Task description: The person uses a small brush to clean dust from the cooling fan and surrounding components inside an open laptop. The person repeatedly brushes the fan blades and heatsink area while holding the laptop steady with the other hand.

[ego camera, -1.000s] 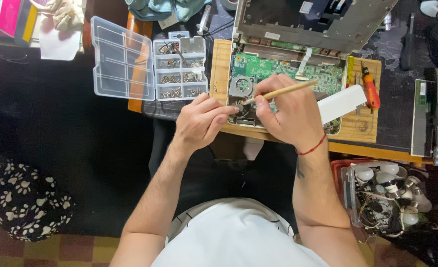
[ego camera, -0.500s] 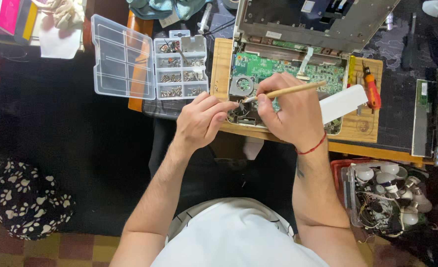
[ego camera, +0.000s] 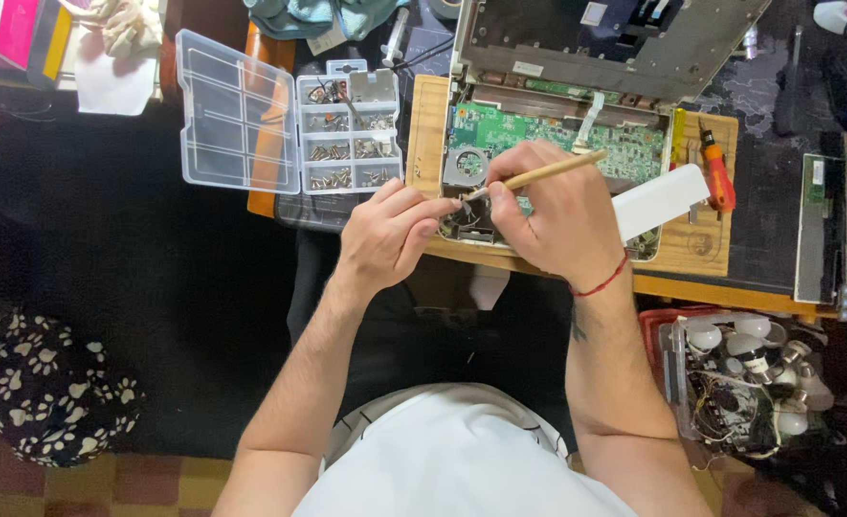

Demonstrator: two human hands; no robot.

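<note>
An opened laptop base with a green circuit board (ego camera: 548, 139) and a round grey fan (ego camera: 467, 165) lies on a wooden board (ego camera: 701, 244). My right hand (ego camera: 550, 213) grips a thin wooden-handled brush (ego camera: 538, 173) like a pen, its tip at the board's lower left corner just below the fan. My left hand (ego camera: 390, 235) rests at the laptop's left edge, fingers curled, its fingertips pinching or touching something small next to the brush tip.
A clear compartment box of screws (ego camera: 349, 144) with its lid (ego camera: 232, 115) open lies to the left. An orange-handled screwdriver (ego camera: 717, 172) and a white plastic piece (ego camera: 661, 199) lie right of the laptop. A tub of light bulbs (ego camera: 744, 383) stands at lower right.
The brush handle has swung down and left a little and the right hand has shifted slightly left. My left hand has stayed in place.
</note>
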